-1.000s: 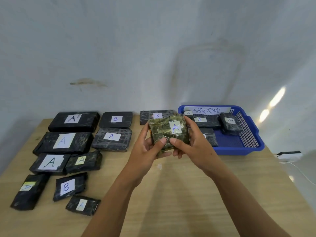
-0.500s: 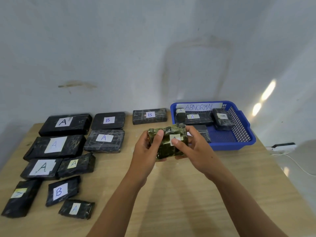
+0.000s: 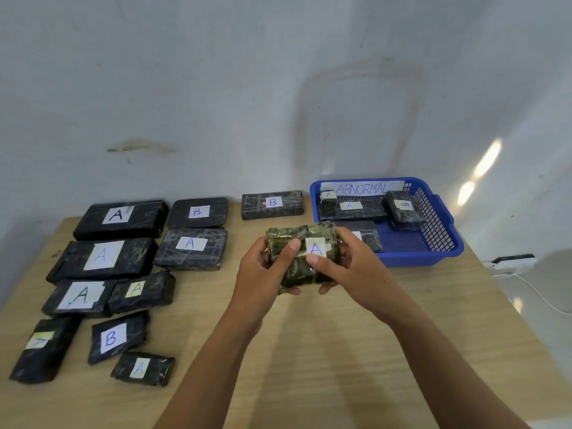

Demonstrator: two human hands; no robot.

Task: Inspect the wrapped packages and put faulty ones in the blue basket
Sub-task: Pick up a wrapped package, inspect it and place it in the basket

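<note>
Above the middle of the wooden table [image 3: 340, 351] I hold a greenish wrapped package [image 3: 297, 267] with a white label marked A. My left hand [image 3: 263, 270] grips its left side, thumb on top. My right hand [image 3: 349, 267] grips its right side, thumb just below the label. The blue basket [image 3: 445, 243] with an ABNORMAL sign stands at the back right, just beyond the package, and holds several black wrapped packages [image 3: 402, 209].
Several black wrapped packages labelled A or B lie in rows on the table's left half, such as one [image 3: 120, 218] at the back and one [image 3: 142, 368] near the front. Another B package [image 3: 272, 204] lies by the wall. A white cable [image 3: 532, 289] runs off to the right.
Both hands have turned the greenish package, first tipping its label away, then bringing the label A back up into view. The hands stay above the table's middle.
</note>
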